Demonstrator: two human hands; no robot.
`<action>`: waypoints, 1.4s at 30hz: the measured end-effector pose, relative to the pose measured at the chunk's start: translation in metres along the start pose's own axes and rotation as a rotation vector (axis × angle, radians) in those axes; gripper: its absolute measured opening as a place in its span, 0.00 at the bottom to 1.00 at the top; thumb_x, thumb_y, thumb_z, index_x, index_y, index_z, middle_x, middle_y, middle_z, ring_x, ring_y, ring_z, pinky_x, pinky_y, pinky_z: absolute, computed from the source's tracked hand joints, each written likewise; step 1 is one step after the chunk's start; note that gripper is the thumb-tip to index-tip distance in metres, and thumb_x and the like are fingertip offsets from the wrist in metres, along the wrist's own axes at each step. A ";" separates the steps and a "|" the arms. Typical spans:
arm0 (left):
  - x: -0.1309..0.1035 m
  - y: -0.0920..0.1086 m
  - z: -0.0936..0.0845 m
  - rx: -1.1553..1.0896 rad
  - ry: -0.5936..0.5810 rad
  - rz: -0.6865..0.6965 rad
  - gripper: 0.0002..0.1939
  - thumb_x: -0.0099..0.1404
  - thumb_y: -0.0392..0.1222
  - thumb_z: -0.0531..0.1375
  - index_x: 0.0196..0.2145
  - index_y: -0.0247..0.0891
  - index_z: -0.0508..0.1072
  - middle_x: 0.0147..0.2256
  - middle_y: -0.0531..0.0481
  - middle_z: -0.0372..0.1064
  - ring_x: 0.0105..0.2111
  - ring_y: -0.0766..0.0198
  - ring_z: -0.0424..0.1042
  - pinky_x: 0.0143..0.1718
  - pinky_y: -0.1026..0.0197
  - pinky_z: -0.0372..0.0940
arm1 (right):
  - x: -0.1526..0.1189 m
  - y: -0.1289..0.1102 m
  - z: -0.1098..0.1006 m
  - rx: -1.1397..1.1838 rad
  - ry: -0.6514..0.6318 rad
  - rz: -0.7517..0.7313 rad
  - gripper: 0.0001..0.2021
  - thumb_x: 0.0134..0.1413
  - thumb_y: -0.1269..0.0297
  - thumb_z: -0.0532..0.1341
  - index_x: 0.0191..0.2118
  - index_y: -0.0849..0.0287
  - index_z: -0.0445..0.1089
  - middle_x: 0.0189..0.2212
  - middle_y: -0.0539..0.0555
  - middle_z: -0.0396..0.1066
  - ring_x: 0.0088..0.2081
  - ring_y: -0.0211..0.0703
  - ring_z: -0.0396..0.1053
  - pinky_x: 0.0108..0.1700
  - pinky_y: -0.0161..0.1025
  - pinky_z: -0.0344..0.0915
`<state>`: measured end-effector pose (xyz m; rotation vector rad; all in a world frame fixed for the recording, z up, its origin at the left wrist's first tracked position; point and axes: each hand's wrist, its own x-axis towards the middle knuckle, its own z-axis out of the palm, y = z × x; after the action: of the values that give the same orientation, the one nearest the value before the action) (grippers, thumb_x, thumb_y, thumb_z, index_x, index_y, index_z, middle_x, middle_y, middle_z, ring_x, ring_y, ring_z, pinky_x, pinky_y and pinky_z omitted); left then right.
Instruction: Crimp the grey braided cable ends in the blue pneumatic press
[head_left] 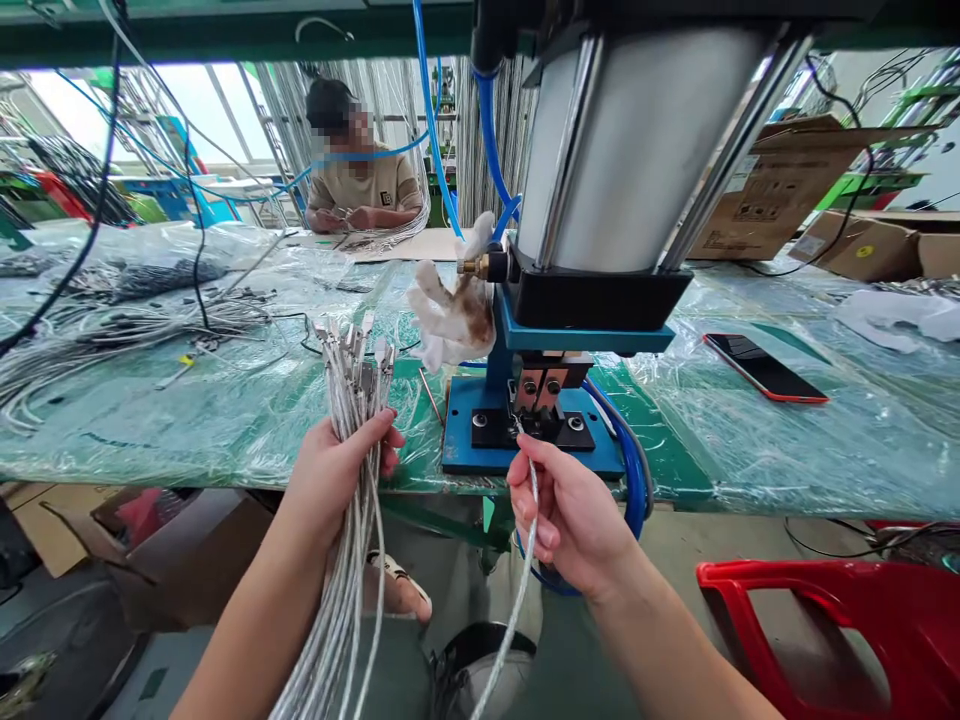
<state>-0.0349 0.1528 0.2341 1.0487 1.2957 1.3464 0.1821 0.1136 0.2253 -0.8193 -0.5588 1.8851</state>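
My left hand [349, 455] is closed round a bundle of grey-silver cables [341, 560], whose metal end terminals [360, 365] stick up above the thumb. Between the thumb and fingers of my right hand [551, 500] is a single braided cable [525, 560], pinched near its end. That end reaches the black-and-copper jaws [538, 390] of a pneumatic crimping press [600, 170]; whether it sits in them is hard to make out. The press stands on a blue base plate [461, 440] at the table's front edge.
A soiled white cloth [454, 310] hangs at the press's left. A phone [765, 368] lies to the right. Loose cables [225, 315] cover the left of the plastic-wrapped table. A person [364, 185] sits across. Cardboard boxes [780, 190] stand behind, a red plastic stool [825, 590] below.
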 end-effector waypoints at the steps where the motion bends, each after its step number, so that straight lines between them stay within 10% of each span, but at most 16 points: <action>1: 0.005 0.001 -0.001 0.006 -0.008 0.018 0.16 0.52 0.49 0.69 0.33 0.34 0.76 0.23 0.48 0.72 0.20 0.64 0.68 0.20 0.64 0.63 | 0.002 -0.001 0.000 -0.003 0.002 -0.003 0.17 0.57 0.56 0.60 0.23 0.64 0.71 0.12 0.48 0.66 0.08 0.29 0.53 0.08 0.27 0.56; 9: 0.039 -0.002 -0.017 0.003 -0.066 0.146 0.15 0.51 0.49 0.69 0.29 0.34 0.76 0.20 0.49 0.68 0.18 0.64 0.65 0.19 0.63 0.60 | 0.004 0.006 -0.008 -0.012 0.014 -0.043 0.17 0.55 0.55 0.62 0.23 0.63 0.70 0.11 0.47 0.65 0.08 0.29 0.51 0.09 0.27 0.54; 42: 0.047 -0.012 -0.035 -0.154 -0.150 0.063 0.16 0.56 0.48 0.67 0.34 0.31 0.73 0.20 0.53 0.67 0.18 0.69 0.65 0.20 0.67 0.60 | 0.008 0.017 -0.014 -0.036 0.071 -0.104 0.16 0.54 0.55 0.64 0.25 0.63 0.70 0.12 0.45 0.61 0.10 0.27 0.51 0.12 0.26 0.48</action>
<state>-0.0763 0.1927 0.2181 1.0690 1.0398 1.3646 0.1801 0.1139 0.2021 -0.8608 -0.5815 1.7485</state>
